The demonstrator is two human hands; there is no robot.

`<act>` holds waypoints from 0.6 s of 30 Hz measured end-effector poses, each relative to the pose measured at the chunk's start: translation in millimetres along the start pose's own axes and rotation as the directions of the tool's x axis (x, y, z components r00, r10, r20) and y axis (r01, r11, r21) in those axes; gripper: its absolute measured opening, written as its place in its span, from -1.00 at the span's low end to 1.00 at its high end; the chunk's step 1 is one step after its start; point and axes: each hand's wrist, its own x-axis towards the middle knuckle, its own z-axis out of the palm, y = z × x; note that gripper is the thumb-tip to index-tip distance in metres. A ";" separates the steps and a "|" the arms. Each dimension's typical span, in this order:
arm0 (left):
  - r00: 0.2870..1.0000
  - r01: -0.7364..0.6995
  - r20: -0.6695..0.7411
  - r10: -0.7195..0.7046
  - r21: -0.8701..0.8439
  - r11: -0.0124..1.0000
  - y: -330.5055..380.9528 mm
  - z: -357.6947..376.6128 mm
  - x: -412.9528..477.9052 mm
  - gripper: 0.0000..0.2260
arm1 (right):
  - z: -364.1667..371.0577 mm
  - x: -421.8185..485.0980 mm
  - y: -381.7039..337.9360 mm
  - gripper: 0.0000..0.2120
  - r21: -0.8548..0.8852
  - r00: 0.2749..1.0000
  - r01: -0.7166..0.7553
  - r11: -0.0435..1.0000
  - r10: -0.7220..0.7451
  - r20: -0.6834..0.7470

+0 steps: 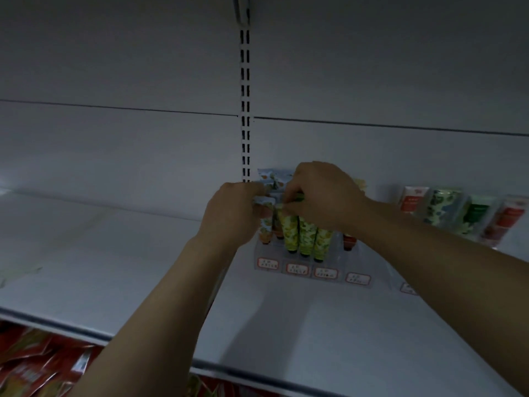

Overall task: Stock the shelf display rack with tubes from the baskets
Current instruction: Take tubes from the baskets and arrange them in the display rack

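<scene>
Nearest, bottom left: red packets (34,365) on the level below, blurred. Above them runs the front edge of the shelf (86,330). Both bare forearms cross it, reaching up and in.

Mid-depth: clear display rack (337,255) stands on the shelf, right of centre, with four price labels (297,269) along its front. Both hands meet at the top of the rack.
- Left hand (234,213): fingers curled, pinching the crimped top of a blue-and-orange tube (264,224) in the leftmost column, cap down.
- Right hand (320,196): fingers curled over the top of a green-yellow tube (283,224) just beside it. It is grasping the tube, but the knuckles hide the exact finger placement.
- Two more tubes of the same green print stand in the next columns, touching side by side.
- A red tube (349,242) shows low in the fourth column, mostly behind the right wrist.

Farther: second rack (458,213) to the right, with tubes leaning in a row. Behind everything are the grey back panel (114,138) and slotted upright (245,110).

Progress (judgement): rack partly stocked. The three left columns have stock at the front; the fourth looks thin. The hands hide the rear rows, so fill level is uncertain. Baskets are out of view, so I cannot tell how much remains. The current step reads as seating or straightening the two held tubes.
</scene>
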 end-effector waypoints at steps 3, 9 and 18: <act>0.999 0.040 0.008 -0.041 0.022 0.999 -13.7 -0.5 2.7 -0.91 | 3.1 1.7 0.0 -0.83 0.020 1.000 -0.008 1.000 0.009 -0.012; 0.999 -0.045 0.010 0.044 0.086 0.995 -1.8 5.3 3.5 -0.91 | 5.6 8.6 1.3 -0.90 0.051 1.000 -0.015 0.999 0.015 -0.007; 0.999 0.039 -0.008 -0.039 0.102 0.994 9.0 9.7 3.1 -0.82 | 4.4 15.8 7.5 -0.83 -0.001 0.996 0.028 1.000 -0.028 0.081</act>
